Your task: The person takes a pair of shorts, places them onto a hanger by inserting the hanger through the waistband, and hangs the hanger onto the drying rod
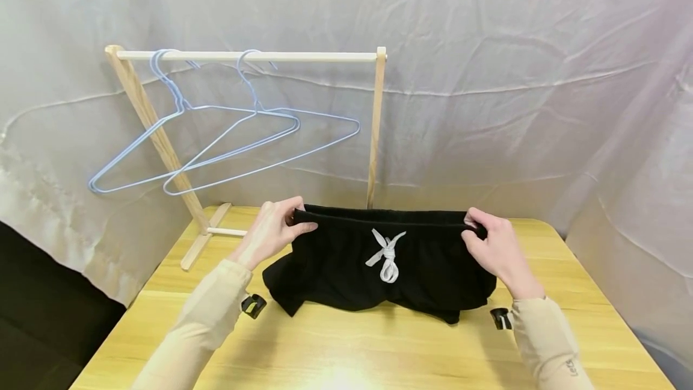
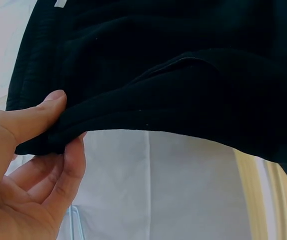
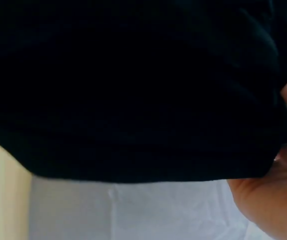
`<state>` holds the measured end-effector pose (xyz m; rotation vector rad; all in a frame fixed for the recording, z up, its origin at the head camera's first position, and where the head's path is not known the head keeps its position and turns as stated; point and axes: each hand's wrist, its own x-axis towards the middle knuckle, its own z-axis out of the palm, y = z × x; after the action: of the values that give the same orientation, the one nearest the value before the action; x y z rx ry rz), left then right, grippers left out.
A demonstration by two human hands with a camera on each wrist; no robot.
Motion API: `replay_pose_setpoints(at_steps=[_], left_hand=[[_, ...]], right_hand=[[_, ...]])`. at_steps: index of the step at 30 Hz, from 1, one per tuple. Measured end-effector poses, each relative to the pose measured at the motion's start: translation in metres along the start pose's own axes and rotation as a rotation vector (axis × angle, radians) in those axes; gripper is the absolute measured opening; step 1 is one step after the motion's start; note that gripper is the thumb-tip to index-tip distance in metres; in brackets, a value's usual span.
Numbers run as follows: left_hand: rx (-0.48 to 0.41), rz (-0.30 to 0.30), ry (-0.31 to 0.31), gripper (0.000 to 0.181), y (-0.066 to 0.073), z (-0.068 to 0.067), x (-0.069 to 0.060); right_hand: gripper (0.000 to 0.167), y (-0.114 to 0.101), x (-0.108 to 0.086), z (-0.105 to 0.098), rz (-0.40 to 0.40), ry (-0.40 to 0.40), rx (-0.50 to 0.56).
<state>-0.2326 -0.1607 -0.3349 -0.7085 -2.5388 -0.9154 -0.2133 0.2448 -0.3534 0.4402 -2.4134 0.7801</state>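
Hangers (image 1: 257,104): lt blue, on rack rail (image 1: 314,56), no garment on 'em.
L hand (image 1: 273,230): pinches L end of waistband (image 1: 346,219), thumb in front; your L forearm (image 1: 195,324) reaches fwd, angled in.
Black shorts (image 1: 335,269): betw your hands, above worktop (image 1: 379,354); can't tell if hem touches. Cord (image 1: 388,251) tied.
Progress: waistband spread looks done; you've neither hung nor folded 'em yet, so mid-job, I'd judge.
R hand (image 1: 494,242): pinches waistband's R end, R forearm (image 1: 547,336) angled in too.
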Motion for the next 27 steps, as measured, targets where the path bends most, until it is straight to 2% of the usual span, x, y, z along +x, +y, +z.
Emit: replay_pose_setpoints(at_steps=[4,8,13,17,21,24,27], left_hand=[[0.007,0.011,-0.009,0.033,-0.004,0.007,-0.005],[0.033,0.038,-0.009,0.032,-0.011,0.015,-0.013],[0.109,0.113,0.000,0.033,-0.017,0.024,-0.024],[0.222,0.206,0.023,0.036,-0.021,0.028,-0.030],[0.322,0.282,0.002,0.039,-0.025,0.029,-0.033],[0.383,0.272,-0.041,0.039,-0.026,0.028,-0.035],[0.424,0.224,-0.095,0.033,-0.026,0.027,-0.035]], right_hand=[[0.018,0.001,-0.009,0.004,0.067,-0.017,0.101],[0.015,0.002,-0.019,0.012,0.113,0.000,0.170],[0.020,0.003,-0.032,0.026,0.172,0.062,0.147],[0.014,0.004,-0.037,0.036,0.139,0.116,0.125],[0.012,0.006,-0.040,0.043,0.090,0.110,0.120],[0.009,0.007,-0.043,0.047,0.084,0.095,0.140],[0.008,0.007,-0.044,0.052,0.082,0.086,0.158]])
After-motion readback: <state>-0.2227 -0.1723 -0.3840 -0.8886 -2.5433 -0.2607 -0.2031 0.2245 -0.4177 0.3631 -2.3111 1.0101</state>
